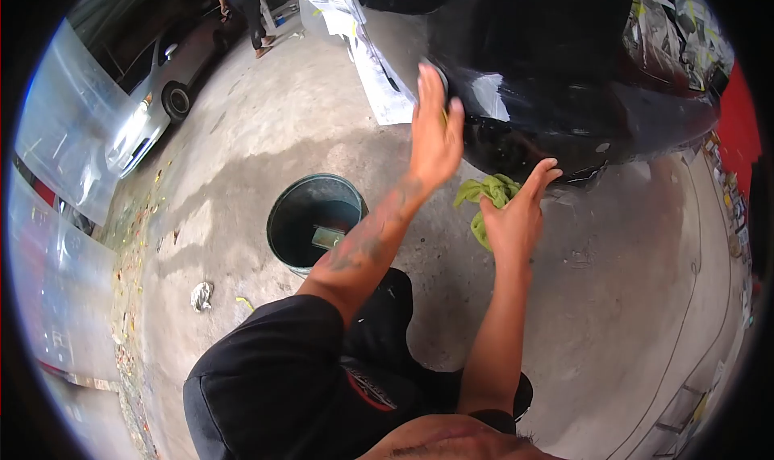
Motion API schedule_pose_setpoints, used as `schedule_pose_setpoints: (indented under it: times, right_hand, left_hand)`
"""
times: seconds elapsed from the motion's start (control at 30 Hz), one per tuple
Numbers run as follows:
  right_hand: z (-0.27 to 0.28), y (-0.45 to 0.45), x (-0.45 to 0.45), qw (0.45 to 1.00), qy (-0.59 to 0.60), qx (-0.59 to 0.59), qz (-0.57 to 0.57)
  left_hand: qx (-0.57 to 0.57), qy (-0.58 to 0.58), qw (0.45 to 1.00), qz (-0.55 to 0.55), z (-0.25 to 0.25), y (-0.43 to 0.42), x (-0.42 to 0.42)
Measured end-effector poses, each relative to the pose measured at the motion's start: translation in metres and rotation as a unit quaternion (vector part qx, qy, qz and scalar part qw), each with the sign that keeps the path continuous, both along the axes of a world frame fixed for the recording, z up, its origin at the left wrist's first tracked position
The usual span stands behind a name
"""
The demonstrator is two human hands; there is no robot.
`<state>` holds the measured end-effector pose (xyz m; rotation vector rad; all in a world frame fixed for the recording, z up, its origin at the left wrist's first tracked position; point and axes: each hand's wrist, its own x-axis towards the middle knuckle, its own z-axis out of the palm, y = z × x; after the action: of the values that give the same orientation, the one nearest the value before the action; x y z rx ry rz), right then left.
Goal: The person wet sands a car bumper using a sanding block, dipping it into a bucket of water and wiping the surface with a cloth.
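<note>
My left hand [435,141] is against the left edge of a dark car bumper [556,97], its fingers stretched along the curve. A thin pale edge and a yellowish sliver show at the fingers and thumb; what lies under the hand is mostly hidden. My right hand [520,214] is at the bumper's lower edge with its fingers extended. A crumpled green cloth [501,187] hangs at its thumb side, held in the hand. The bumper has a pale grey patch [490,97] and looks wet below it.
A dark bucket [278,230] with water and a greenish block [326,237] stands left of my legs. Masking paper [379,85] hangs by the bumper. Crumpled foil-like litter [201,296] lies on the concrete. A silver car [157,89] and another person [242,8] are farther back.
</note>
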<state>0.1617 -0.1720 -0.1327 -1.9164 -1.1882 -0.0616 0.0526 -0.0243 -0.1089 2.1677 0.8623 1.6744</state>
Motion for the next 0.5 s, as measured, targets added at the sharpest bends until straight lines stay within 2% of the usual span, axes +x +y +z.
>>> schedule_pose_setpoints:
  times: [0.03, 0.13, 0.27, 0.33, 0.43, 0.5]
  right_hand:
    - [-0.004, 0.002, 0.001, 1.000, -0.012, 0.010, -0.001]
    - [-0.005, 0.002, 0.002, 1.000, -0.015, 0.021, -0.002]
    - [-0.003, 0.002, 0.002, 1.000, -0.014, 0.018, 0.000]
    - [0.001, 0.002, 0.001, 1.000, -0.002, 0.010, 0.002]
    - [-0.002, 0.001, 0.001, 1.000, -0.009, 0.017, 0.011]
    - [-0.003, 0.001, 0.003, 1.000, -0.016, 0.026, 0.005]
  left_hand:
    - [-0.005, 0.063, 0.998, -0.004, -0.007, -0.022, -0.006]
    - [0.024, 0.140, 0.990, 0.008, 0.003, -0.021, -0.012]
    - [0.156, 0.063, 0.986, 0.017, 0.062, 0.015, 0.004]
    - [0.168, 0.088, 0.982, 0.007, 0.048, 0.020, 0.000]
    - [0.158, 0.138, 0.978, -0.018, 0.002, 0.009, -0.015]
    - [0.178, 0.154, 0.972, 0.007, 0.006, 0.018, -0.016]
